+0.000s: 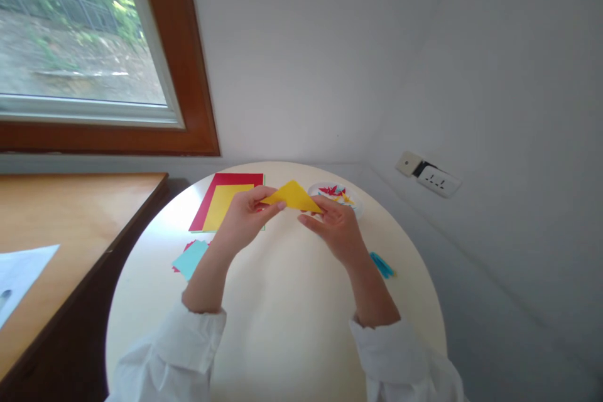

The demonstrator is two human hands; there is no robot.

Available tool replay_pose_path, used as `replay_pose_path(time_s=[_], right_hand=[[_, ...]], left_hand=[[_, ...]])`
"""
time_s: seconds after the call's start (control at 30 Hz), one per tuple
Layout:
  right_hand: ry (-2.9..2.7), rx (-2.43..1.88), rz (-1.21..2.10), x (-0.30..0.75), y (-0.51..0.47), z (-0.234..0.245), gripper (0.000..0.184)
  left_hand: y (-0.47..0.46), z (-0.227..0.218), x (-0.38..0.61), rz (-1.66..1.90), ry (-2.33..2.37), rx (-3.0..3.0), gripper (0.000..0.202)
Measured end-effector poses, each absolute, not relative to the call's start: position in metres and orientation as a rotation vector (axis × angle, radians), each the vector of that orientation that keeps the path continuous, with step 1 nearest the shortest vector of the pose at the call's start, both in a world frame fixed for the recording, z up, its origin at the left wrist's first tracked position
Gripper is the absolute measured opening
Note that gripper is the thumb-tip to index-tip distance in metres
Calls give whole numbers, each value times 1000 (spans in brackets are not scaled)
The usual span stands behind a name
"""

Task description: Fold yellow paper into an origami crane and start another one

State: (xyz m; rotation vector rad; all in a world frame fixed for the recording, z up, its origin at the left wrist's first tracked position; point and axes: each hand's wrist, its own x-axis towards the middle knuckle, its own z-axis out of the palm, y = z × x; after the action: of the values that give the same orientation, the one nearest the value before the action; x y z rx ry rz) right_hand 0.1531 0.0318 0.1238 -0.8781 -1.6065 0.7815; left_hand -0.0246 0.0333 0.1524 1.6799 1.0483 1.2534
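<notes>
A yellow sheet of paper (294, 195), folded into a triangle, is held up above the round table between my hands. My left hand (247, 217) pinches its left corner, with the thumb along the lower edge. At the right corner, my right hand (335, 226) has its fingers closed on the paper, the thumb pointing left a little below it. Behind my left hand lie larger red paper (205, 201) and yellow paper (221, 204) sheets. A white plate (311, 188) with small red, yellow and pale blue paper pieces (332, 191) is partly hidden by my right hand.
Small light blue paper squares (190, 259) lie over red ones at the left of the round white table (282, 326). A blue tool (381, 265), its kind unclear, lies at the right. A wooden desk (80, 213) with a paper sheet (23, 276) stands left; walls rise behind.
</notes>
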Motion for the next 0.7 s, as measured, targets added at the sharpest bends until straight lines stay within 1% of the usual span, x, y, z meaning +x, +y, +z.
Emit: replay_pose_path(time_s=[0.17,0.47,0.7], right_hand=[[-1597,-803,794,145,36,142,21],[-1633,-760,574,140,32,144,7],[-1751,-805,331,138,25,150,12]], left_hand=[[28,164,-35,1344,1086,1746,20],[19,165,-44,1449,1278,1968,13],[11,173,-44,1443,1232,2267,15]])
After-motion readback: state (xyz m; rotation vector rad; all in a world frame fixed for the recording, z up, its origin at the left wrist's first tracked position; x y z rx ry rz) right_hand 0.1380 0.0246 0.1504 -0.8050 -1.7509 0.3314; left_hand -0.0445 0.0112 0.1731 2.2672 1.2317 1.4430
